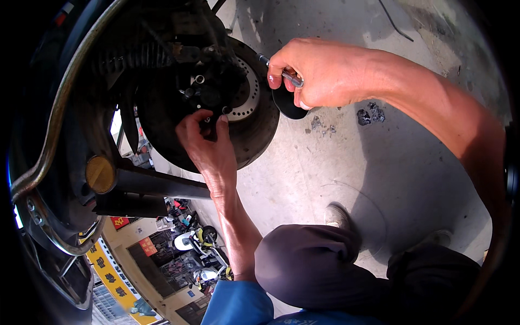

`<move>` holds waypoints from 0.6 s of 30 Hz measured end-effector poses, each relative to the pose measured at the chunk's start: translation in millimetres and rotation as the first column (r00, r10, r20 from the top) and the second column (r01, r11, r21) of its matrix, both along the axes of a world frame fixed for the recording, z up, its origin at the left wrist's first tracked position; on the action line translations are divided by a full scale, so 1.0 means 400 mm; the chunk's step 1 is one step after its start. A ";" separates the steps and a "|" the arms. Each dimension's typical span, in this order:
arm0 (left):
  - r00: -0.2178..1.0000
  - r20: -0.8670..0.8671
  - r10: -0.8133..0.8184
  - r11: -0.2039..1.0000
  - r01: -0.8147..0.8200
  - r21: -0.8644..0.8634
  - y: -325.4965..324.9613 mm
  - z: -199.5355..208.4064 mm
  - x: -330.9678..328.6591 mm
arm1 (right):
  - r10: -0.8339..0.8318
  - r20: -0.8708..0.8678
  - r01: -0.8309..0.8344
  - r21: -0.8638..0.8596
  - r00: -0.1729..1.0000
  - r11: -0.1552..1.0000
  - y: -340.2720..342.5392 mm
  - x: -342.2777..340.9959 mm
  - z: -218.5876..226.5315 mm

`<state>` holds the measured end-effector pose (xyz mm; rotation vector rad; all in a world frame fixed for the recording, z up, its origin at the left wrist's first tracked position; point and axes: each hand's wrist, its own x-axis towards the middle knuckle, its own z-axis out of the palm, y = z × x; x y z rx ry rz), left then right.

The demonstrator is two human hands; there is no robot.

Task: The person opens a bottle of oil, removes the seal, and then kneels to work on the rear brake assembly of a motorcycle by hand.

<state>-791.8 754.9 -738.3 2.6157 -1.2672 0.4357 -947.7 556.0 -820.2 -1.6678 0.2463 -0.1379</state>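
Note:
My left hand (208, 143) reaches up to the dark brake parts (208, 89) at the middle of a wheel. Its thumb and forefinger are apart, the thumb tip beside a small round fitting (226, 110). A small shiny spot shows by the forefinger; I cannot tell what it is. A silver brake disc (246, 97) with a ring of holes sits inside the black tyre (260, 132). To the right, my right hand (319, 73) is closed round a short metal rod-shaped hand tool (293, 80), whose far end points toward the tyre. Below those fingers shows a black rounded piece (291, 105).
A coil spring (124, 58) and a bent metal tube (65, 103) lie left of the wheel. An amber round reflector (101, 174) sits by a dark bar (157, 183). Parked scooters (203, 241) stand at lower left. A thin rod (396, 24) lies on the concrete floor (303, 179).

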 end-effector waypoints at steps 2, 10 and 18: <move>1.000 0.023 0.021 1.000 -0.021 -0.001 -0.009 -0.004 0.005 | 0.004 0.032 -0.003 -0.029 0.999 1.000 0.009 0.015 -0.013; 0.998 0.066 -0.017 0.980 0.030 -0.197 0.007 -0.047 0.012 | -0.091 -0.004 0.091 -0.078 0.996 0.993 0.016 0.030 0.030; 0.997 -0.068 -0.034 0.937 0.009 -0.348 0.042 -0.069 -0.003 | -0.173 0.082 0.171 0.029 0.981 0.985 0.038 0.035 -0.015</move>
